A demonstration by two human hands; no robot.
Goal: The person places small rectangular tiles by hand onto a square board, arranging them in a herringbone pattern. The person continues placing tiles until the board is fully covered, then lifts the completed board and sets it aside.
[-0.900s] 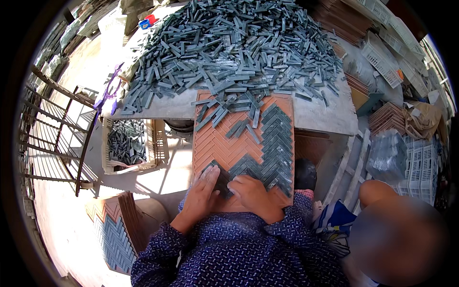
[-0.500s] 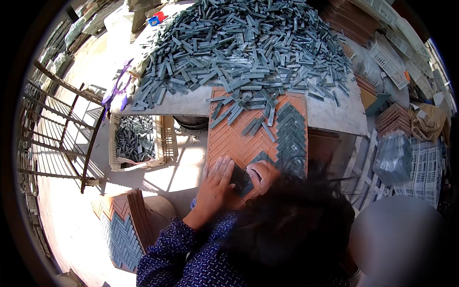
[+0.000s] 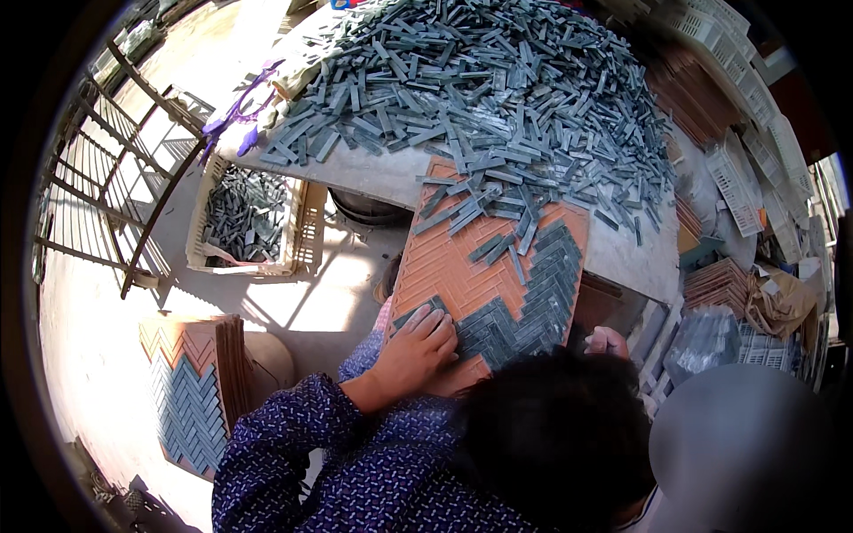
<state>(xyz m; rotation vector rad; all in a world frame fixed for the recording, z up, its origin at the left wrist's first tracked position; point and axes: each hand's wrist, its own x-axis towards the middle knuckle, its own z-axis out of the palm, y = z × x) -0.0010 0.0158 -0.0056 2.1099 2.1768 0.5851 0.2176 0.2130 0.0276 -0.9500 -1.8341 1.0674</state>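
An orange herringbone-grooved tray (image 3: 449, 280) lies in front of me, reaching over the table's near edge. Dark grey-green stone strips (image 3: 546, 280) fill the grooves along its right side and across its lower part. My left hand (image 3: 422, 345) rests with fingers stretched over the strips at the tray's lower left. Just beyond the tray's right edge is my right hand (image 3: 608, 342), its fingers curled; whether it holds anything is hidden. Several loose strips (image 3: 498, 249) lie on the tray's upper part. Dark hair covers the tray's lower right corner.
A large heap of strips (image 3: 498, 89) covers the table (image 3: 378, 178). At left stand a cream crate (image 3: 195, 233) of strips, a metal rack (image 3: 133, 191) and a stack of trays (image 3: 188, 391) topped with herringbone strips. Crates (image 3: 733, 178) and wrapped bundles (image 3: 705, 342) crowd the right.
My right hand has left the tray's lower middle and moved right, past its edge. My left hand now lies on strips at the lower left. The whole view has shifted and tilted.
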